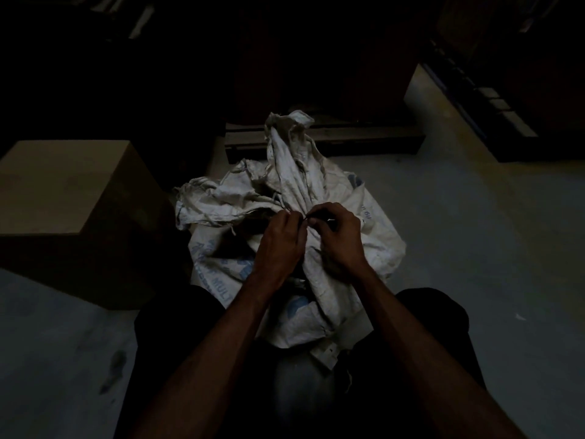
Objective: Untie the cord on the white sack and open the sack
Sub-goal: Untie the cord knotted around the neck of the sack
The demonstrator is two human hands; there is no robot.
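A white woven sack [373, 236] with blue print stands on the floor between my knees. Its neck is gathered and its loose top [291, 144] sticks up behind my hands. My left hand [280, 245] and my right hand [337, 239] meet at the tied neck. Both pinch a thin dark cord [306, 218] between fingertips and thumb. The knot itself is mostly hidden by my fingers, and the scene is very dim.
A large cardboard box [72, 198] stands to the left of the sack. A low dark wooden pallet or ledge [348, 137] lies behind it. Dark shelving [493, 99] runs along the right. Grey concrete floor [474, 223] lies to the right.
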